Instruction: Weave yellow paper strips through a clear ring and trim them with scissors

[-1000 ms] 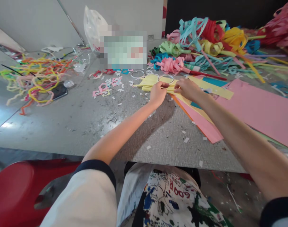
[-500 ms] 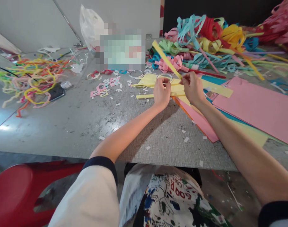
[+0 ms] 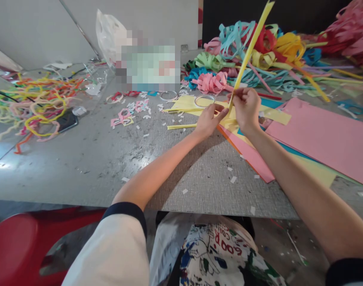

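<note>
The yellow paper strip (image 3: 250, 43) stood almost upright on my feed, leaning right and running to the top of the frame. Its foot was pinched in the clenched fingers (image 3: 239, 95) of the right hand (image 3: 246, 109), which held it above the papers. I read that pinch as a way of keeping the strip clear of the sheets below. The left hand (image 3: 209, 121) lay tilted just beside the strip's foot, reaching toward it, but I could not tell whether it was grasping any paper.

Under both hands lay a yellow sheet (image 3: 189, 104), with a narrow yellow offcut (image 3: 181, 126) on the bench (image 3: 80, 171) by the left hand. A clear ring (image 3: 204, 100), probably a tape roll, sat on the yellow sheet, and a pink sheet (image 3: 321, 135) spread out to the right. Beyond them rose a heap of curled paper ribbons (image 3: 238, 43) in blue, red, yellow and pink. To the left were pink paper cut-outs (image 3: 124, 118), a tangle of pipe cleaners (image 3: 35, 105), a dark phone (image 3: 67, 121) and a white plastic bag (image 3: 108, 37). A pixelated patch (image 3: 148, 65) hid whatever lay beside the bag. The only writing I could make out was upside-down red lettering on the printed shirt (image 3: 217, 254), apparently "GOOD".
</note>
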Motion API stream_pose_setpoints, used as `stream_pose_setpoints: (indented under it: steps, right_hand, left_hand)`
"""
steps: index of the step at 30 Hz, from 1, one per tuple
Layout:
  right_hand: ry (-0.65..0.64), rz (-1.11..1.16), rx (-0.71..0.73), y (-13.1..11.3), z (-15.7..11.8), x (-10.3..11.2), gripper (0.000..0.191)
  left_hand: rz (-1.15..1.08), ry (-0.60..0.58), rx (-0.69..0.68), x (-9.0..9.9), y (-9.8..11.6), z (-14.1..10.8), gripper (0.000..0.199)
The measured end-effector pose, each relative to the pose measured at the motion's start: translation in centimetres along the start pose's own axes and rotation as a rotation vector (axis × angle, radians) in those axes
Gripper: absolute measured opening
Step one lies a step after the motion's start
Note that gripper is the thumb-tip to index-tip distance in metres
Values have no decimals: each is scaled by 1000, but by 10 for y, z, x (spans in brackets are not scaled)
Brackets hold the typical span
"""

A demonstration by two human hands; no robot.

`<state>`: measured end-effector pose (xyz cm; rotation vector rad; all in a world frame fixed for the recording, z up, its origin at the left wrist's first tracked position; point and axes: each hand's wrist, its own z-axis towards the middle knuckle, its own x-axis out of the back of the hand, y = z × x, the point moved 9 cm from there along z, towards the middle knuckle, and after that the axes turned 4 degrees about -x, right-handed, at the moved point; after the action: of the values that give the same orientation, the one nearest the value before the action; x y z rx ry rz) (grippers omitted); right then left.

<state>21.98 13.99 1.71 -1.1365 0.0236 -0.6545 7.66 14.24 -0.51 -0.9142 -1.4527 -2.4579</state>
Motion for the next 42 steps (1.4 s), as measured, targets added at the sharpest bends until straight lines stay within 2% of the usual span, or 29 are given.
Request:
stream_pose_setpoints:
  steps: [3, 5, 7, 12, 14, 16, 18, 20, 25, 33, 36, 40, 42]
  right_hand:
    - [23, 58, -85, 11, 4, 5, 24]
    - [25, 89, -118, 13, 6, 8, 27]
    - [11, 106, -124, 11, 7, 8, 31]
    - [-35, 100, -100, 5, 2, 2, 38]
    - [-58, 53, -68, 2, -1, -4, 39]
    - [-81, -19, -33, -1, -5, -9, 37]
    - [-108, -56, -4, -4, -9, -13, 35]
    - [-146, -45, 19, -9, -14, -16, 32]
    - [-180, 16, 7, -15, -22, -16, 19]
    - [-182, 15, 18, -2, -17, -17, 26]
    - [-184, 38, 30, 2, -15, -18, 26]
    - [-220, 78, 0, 4, -15, -22, 30]
    - [-221, 79, -15, 3, -16, -21, 27]
  left_hand:
    - [80, -142, -80, -12, -3, 4, 27]
    - [152, -196, -114, -14, -7, 7, 32]
    - [223, -170, -122, -7, -12, 9, 35]
    - [366, -22, -56, 20, -23, 11, 33]
    - [309, 42, -29, 28, -19, 13, 32]
    - [131, 99, 55, 33, -17, 14, 30]
    - [-75, 53, 138, 28, -14, 16, 24]
    - [-229, 31, 179, 24, -8, 17, 29]
    - [-172, -68, 222, 21, -1, 15, 14]
    - [-298, -138, 275, 21, -3, 9, 19]
    - [-427, -114, 353, 20, -8, 6, 26]
    - [-546, 12, 464, 23, -14, 0, 27]
    - [-565, 58, 483, 24, -15, -3, 31]
